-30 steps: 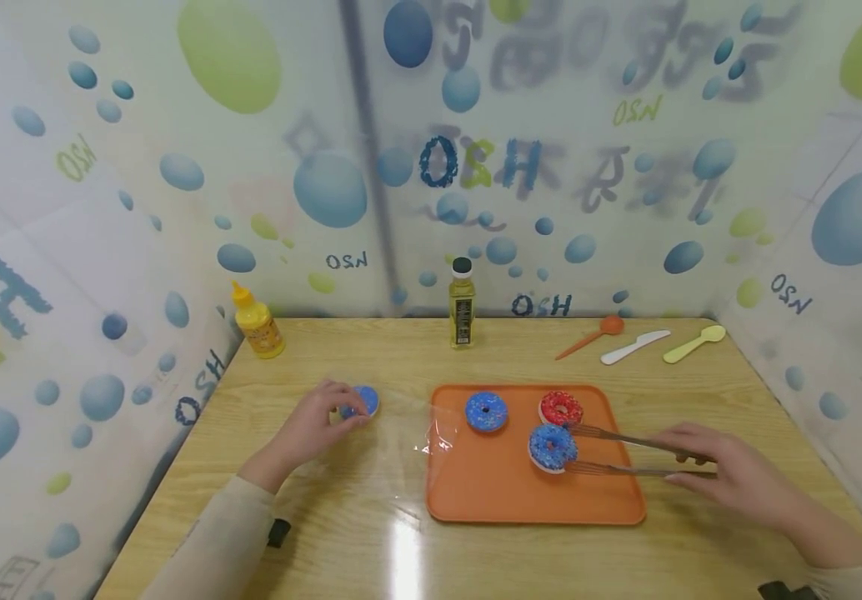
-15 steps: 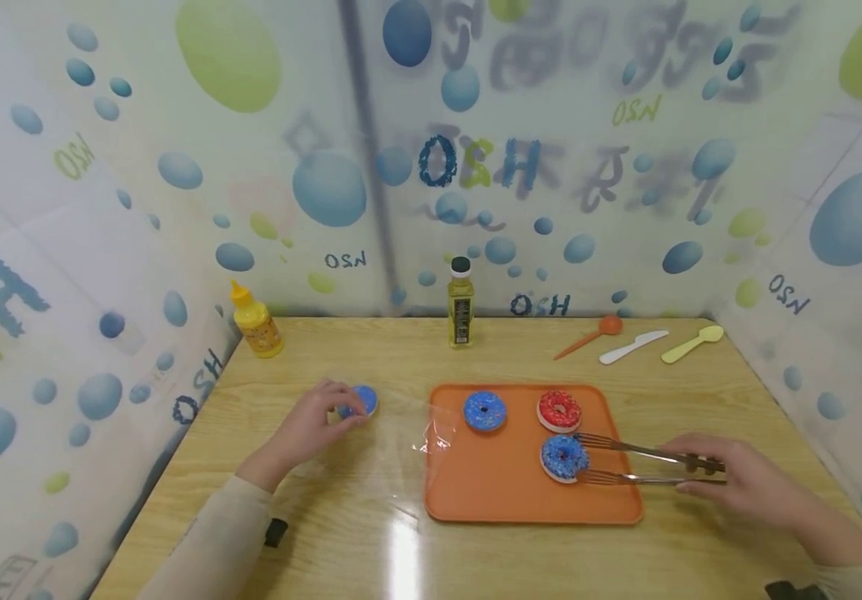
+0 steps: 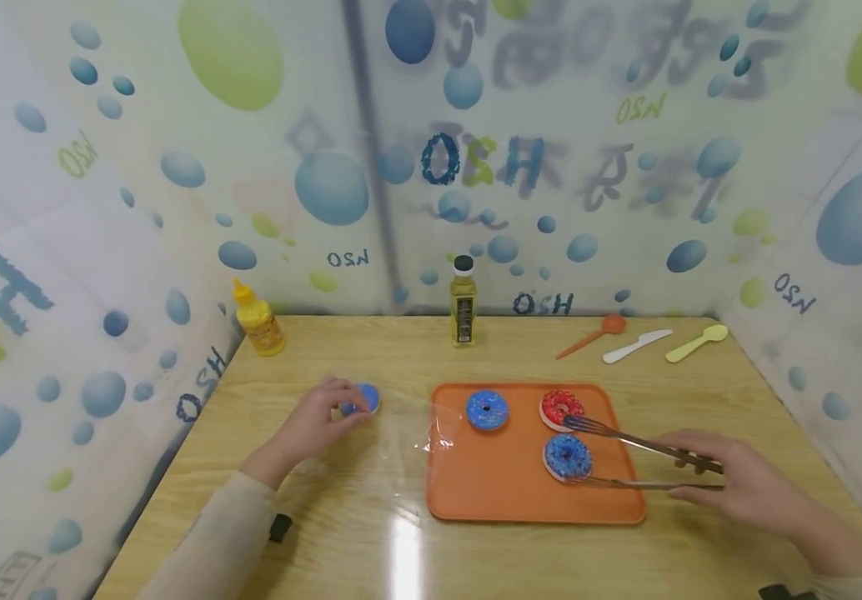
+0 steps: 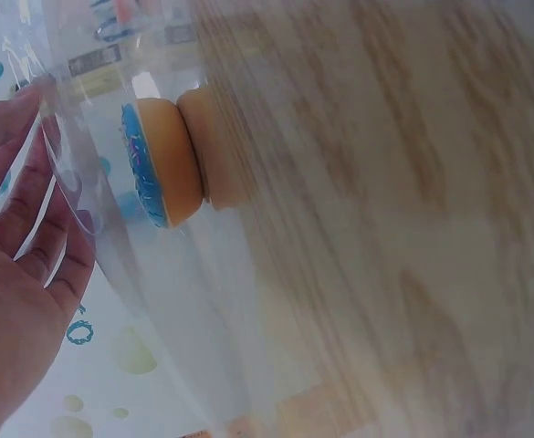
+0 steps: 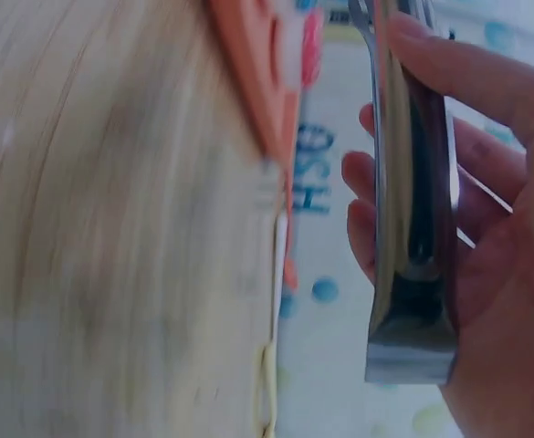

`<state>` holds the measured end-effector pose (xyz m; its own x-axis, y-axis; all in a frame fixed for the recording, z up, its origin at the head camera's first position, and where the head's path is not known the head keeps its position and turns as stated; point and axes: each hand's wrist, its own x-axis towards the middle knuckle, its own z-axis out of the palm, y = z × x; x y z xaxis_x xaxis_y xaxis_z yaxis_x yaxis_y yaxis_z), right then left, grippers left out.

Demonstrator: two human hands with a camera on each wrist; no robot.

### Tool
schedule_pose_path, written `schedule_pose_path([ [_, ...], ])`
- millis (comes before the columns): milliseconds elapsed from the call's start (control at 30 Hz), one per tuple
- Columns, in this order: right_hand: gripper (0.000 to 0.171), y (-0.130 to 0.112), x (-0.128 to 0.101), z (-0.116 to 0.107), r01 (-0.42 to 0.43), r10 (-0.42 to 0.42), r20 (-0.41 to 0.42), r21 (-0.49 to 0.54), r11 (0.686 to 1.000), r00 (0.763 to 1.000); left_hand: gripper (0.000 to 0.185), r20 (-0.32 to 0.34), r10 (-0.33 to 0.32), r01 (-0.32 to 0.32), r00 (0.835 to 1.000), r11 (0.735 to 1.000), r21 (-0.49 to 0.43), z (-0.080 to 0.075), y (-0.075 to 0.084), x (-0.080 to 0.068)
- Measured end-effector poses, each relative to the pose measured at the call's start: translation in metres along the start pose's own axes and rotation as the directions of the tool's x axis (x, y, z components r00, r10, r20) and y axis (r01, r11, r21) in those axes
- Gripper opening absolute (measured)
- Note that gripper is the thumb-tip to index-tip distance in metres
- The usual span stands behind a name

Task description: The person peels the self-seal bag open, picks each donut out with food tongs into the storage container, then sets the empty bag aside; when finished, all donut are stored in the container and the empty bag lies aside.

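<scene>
On the orange tray point(image 3: 506, 500) lie a blue donut point(image 3: 487, 410), a red donut point(image 3: 557, 405) and a second blue donut point(image 3: 568, 457). My right hand point(image 3: 689, 475) grips metal tongs point(image 3: 626, 439), whose arms are spread around the second blue donut, the upper tip by the red one. The right wrist view shows the tongs' handle point(image 5: 408, 182) in my fingers point(image 5: 449, 82). My left hand point(image 3: 344, 410) holds a clear plastic bag point(image 3: 401, 425) with a blue donut point(image 3: 365, 398) inside, left of the tray. The left wrist view shows that donut point(image 4: 162, 164) through the film point(image 4: 157, 274).
A yellow squeeze bottle point(image 3: 258, 319) stands at the back left and an oil bottle point(image 3: 463, 302) at the back middle. An orange spoon point(image 3: 588, 335), a white knife point(image 3: 635, 346) and a yellow-green spoon point(image 3: 695, 342) lie at the back right. Printed walls enclose the wooden table point(image 3: 371, 533).
The tongs carried the second blue donut a little nearer and to the right on the tray, then their arms spread wider. My left hand stayed at the bagged donut.
</scene>
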<state>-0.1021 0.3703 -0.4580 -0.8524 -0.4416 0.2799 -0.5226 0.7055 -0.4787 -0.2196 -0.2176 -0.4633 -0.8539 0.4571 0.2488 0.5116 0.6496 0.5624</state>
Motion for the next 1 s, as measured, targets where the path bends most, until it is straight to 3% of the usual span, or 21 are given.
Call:
schedule_pose_path([
  [233,0.051,-0.036,0.025,0.018,0.028,-0.030,-0.063,-0.034,0.999,0.998,0.004,-0.001,-0.009,0.009,1.000,1.000,-0.005,-0.003,0.000,0.001],
  [433,0.049,-0.060,0.049,0.047,0.104,-0.112,-0.082,-0.088,0.991,0.990,0.004,-0.008,-0.006,0.006,1.000,1.000,-0.004,-0.001,-0.002,-0.001],
  [567,0.049,-0.074,0.064,0.066,0.112,-0.125,-0.092,-0.131,0.985,0.988,0.008,-0.009,0.000,0.000,1.000,1.000,-0.004,-0.001,-0.001,-0.001],
  [833,0.044,-0.109,0.097,0.094,0.108,-0.113,-0.015,-0.185,0.977,0.994,0.004,-0.015,-0.010,0.010,1.000,1.000,-0.011,-0.001,-0.002,-0.001],
  [1000,0.043,-0.121,0.113,0.110,0.054,-0.048,0.042,-0.176,0.983,0.998,0.006,-0.013,-0.011,0.011,1.000,1.000,-0.009,-0.002,-0.005,0.000],
])
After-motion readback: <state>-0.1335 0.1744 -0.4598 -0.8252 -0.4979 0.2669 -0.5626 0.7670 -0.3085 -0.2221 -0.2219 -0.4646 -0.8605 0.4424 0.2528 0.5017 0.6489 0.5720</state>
